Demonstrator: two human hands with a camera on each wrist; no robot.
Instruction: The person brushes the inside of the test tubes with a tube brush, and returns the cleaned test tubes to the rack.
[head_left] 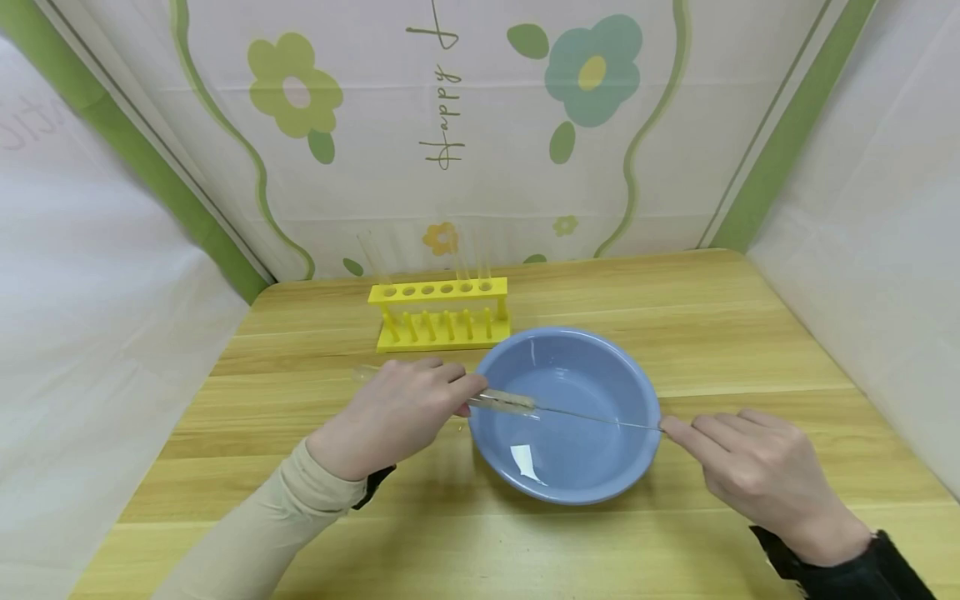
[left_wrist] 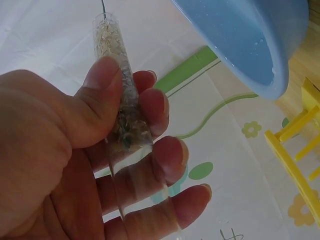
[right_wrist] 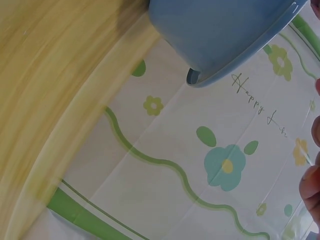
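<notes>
My left hand (head_left: 408,408) grips a clear glass test tube (left_wrist: 142,180), fingers behind it and thumb across the front. The pale bristles of a test tube brush (left_wrist: 111,42) fill the tube's mouth end; darker bristles show deeper inside. From the mouth, the brush's thin wire handle (head_left: 592,417) runs right to my right hand (head_left: 750,467), which pinches it between thumb and index finger. Tube mouth and wire lie over a blue basin (head_left: 577,367). Only some fingertips (right_wrist: 311,185) of the right hand appear at the edge of the right wrist view.
Behind the left hand stands a yellow test tube rack (head_left: 442,342), close to the basin's left rim. It holds one tube (head_left: 375,258) at its left end and two at its right. A patterned white cloth (head_left: 480,183) hangs behind the wooden table (head_left: 712,333).
</notes>
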